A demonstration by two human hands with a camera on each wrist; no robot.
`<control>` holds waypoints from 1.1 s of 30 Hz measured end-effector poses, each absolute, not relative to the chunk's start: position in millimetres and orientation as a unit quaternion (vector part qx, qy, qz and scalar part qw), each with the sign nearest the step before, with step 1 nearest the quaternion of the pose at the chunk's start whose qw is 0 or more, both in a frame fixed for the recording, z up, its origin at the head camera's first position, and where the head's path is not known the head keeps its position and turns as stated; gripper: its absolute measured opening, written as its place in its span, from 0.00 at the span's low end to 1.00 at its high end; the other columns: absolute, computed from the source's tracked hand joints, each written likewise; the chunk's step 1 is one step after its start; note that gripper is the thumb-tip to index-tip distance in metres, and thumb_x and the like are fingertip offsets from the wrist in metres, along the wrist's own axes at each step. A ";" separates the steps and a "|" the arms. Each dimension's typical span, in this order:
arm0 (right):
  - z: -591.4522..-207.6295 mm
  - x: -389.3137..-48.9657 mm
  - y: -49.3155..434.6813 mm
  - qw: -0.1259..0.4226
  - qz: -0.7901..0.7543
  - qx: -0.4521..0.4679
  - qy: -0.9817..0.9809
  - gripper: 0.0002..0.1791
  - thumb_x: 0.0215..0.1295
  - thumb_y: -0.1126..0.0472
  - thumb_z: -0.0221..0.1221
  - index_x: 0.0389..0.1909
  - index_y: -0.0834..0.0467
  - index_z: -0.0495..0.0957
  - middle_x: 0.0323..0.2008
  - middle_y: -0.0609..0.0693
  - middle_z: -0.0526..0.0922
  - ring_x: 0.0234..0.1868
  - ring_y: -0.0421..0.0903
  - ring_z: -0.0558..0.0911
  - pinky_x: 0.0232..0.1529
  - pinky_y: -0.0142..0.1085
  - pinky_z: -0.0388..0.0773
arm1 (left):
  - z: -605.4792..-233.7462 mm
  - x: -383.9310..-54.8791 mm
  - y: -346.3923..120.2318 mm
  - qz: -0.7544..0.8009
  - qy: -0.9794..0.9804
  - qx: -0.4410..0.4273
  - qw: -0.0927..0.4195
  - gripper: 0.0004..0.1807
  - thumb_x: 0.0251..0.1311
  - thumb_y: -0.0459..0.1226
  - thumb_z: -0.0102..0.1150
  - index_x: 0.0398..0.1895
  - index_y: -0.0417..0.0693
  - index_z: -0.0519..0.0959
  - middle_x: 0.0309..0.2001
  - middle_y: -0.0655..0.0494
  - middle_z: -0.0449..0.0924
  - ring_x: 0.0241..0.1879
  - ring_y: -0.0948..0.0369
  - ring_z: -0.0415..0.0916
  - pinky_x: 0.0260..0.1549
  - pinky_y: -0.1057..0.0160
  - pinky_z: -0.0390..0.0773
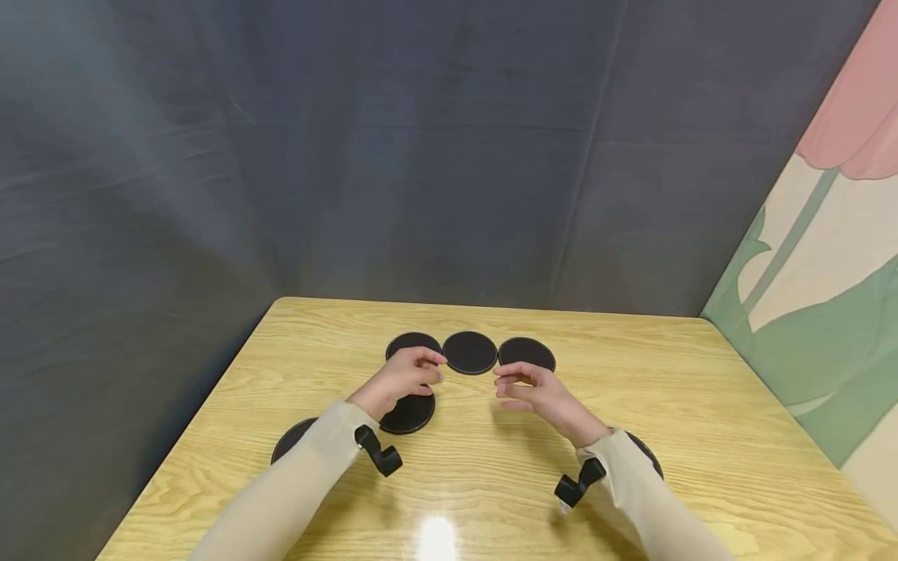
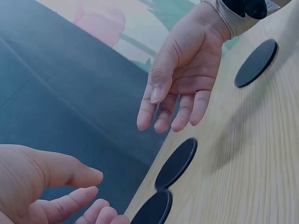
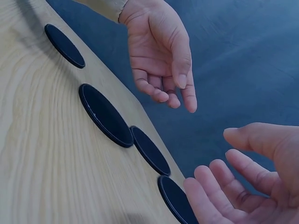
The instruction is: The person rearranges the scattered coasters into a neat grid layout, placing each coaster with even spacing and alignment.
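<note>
We saw the left hand (image 1: pixel 401 377) and right hand (image 1: pixel 543 395), both empty with fingers relaxed, above the yellowish wood-grain table (image 1: pixel 701 405), where six flat, round black discs (image 1: pixel 470 353) lay, probably light, stiff and best pinched by their rims.

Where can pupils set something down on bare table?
The yellow wood-grain table is bare at right, between the black round disc partly hidden by the right cream fabric sleeve and the pink-and-green floral wall; in front, between both sleeves. Crowded: the back, three discs side by side, a fourth nearer at left.
</note>
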State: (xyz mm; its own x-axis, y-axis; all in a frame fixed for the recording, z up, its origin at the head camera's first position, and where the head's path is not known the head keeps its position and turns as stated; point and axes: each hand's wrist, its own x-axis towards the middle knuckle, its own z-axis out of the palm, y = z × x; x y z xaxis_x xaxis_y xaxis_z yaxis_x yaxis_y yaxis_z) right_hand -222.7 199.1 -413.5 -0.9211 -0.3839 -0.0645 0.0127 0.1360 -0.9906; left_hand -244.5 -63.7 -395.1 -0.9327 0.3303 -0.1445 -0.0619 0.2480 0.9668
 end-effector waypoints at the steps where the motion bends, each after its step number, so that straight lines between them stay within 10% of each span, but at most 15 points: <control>1: -413.1 -221.3 202.5 0.152 -0.645 -0.123 0.738 0.24 0.68 0.64 0.58 0.60 0.72 0.66 0.55 0.68 0.71 0.51 0.48 0.80 0.54 0.43 0.80 | -395.1 -244.9 -59.6 0.607 0.773 0.092 0.162 0.17 0.60 0.30 0.59 0.53 0.38 0.76 0.41 0.47 0.76 0.47 0.46 0.77 0.47 0.52 0.81; 33: -414.1 -173.9 311.8 0.080 -0.609 -0.066 0.786 0.27 0.68 0.62 0.58 0.61 0.75 0.65 0.52 0.55 0.74 0.49 0.38 0.80 0.49 0.35 0.81 | -415.0 -227.9 67.0 0.601 0.745 0.171 0.234 0.19 0.56 0.28 0.60 0.52 0.36 0.77 0.35 0.51 0.76 0.39 0.49 0.78 0.41 0.52 0.82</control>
State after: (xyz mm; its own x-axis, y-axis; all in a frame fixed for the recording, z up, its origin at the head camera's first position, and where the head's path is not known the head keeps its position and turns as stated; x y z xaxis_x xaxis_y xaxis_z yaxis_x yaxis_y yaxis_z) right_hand -173.9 311.8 -414.1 -0.9783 -0.2020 -0.0460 -0.0059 0.2493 -0.9684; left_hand -227.9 67.0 -415.0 -0.8321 0.5356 -0.1441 -0.0269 0.2205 0.9750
